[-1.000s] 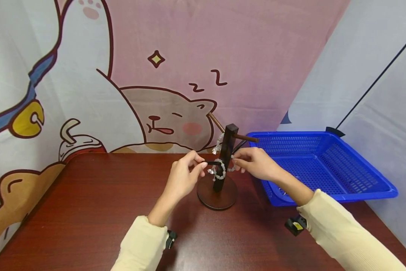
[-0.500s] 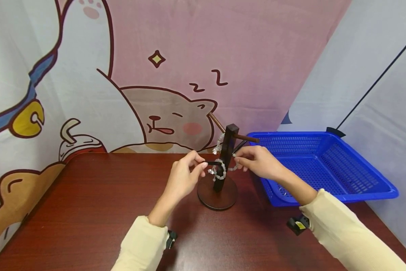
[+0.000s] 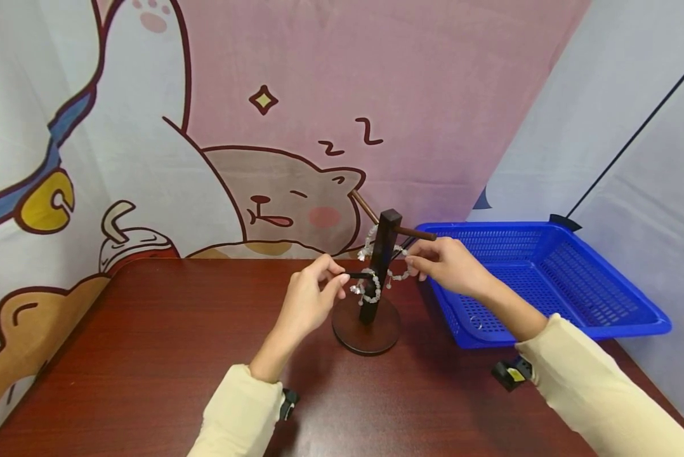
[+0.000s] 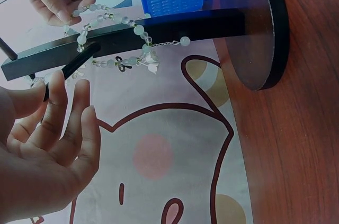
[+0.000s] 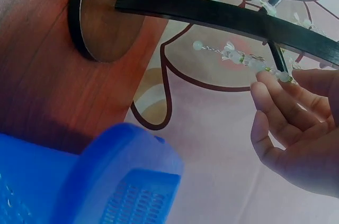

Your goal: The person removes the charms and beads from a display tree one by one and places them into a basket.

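A dark wooden jewellery stand point(image 3: 382, 247) with side pegs stands upright on a round base point(image 3: 367, 339). My left hand point(image 3: 308, 295) pinches the end of its left peg point(image 3: 357, 275), where a pale beaded bracelet point(image 3: 377, 289) with a flower charm hangs. On the other side, my right hand point(image 3: 453, 268) pinches another pale beaded bracelet point(image 3: 398, 277) between thumb and fingers. That bracelet's loop hangs at the right lower peg point(image 5: 277, 56), its chain end dangling free in the right wrist view. A third beaded bracelet point(image 3: 367, 249) hangs farther back, partly hidden by the post.
A blue plastic basket point(image 3: 610, 332) stands right of the stand, with small shiny items point(image 3: 476, 322) inside. The red-brown table point(image 3: 205, 355) ends at a cartoon-printed cloth point(image 3: 433, 114). An upper peg point(image 3: 416, 233) sticks out above the right hand.
My right hand has moved slightly up and to the right, drawing the bracelet outward from the post so more of its loop shows. The left hand stays on the peg.
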The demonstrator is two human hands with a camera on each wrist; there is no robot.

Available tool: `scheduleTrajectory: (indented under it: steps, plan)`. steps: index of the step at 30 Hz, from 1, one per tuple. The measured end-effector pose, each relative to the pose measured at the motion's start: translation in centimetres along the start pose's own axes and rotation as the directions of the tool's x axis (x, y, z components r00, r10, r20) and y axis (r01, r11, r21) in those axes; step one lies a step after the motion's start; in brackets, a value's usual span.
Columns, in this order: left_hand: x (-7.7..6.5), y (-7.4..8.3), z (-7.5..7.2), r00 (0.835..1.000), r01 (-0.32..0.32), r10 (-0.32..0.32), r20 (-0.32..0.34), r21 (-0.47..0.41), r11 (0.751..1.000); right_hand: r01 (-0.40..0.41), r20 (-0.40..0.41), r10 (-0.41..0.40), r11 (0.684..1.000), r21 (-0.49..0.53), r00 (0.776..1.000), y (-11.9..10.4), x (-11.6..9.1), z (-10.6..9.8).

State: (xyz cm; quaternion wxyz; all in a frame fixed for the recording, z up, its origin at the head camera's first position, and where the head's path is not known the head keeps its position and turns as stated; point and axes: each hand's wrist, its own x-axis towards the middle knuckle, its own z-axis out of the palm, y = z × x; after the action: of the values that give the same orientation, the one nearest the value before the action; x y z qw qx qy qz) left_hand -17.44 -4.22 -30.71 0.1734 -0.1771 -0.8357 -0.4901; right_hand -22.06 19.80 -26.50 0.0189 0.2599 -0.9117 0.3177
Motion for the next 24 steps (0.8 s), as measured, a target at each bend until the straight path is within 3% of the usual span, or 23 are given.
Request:
scheduleTrajectory:
  steps: [10, 24]
  plan:
    - [0.0, 0.0, 0.1, 1.000, 0.001, -0.001, 0.000, 0.005, 1.000, -0.067, -0.032, 0.066, 0.997, -0.035, 0.997, -0.1, -0.1, -1.1]
    - [0.0, 0.1, 0.0, 1.000, 0.006, -0.006, 0.003, 0.003, 1.000, -0.073, -0.085, 0.065, 0.993, -0.097, 0.994, 0.0, -0.4, -2.3]
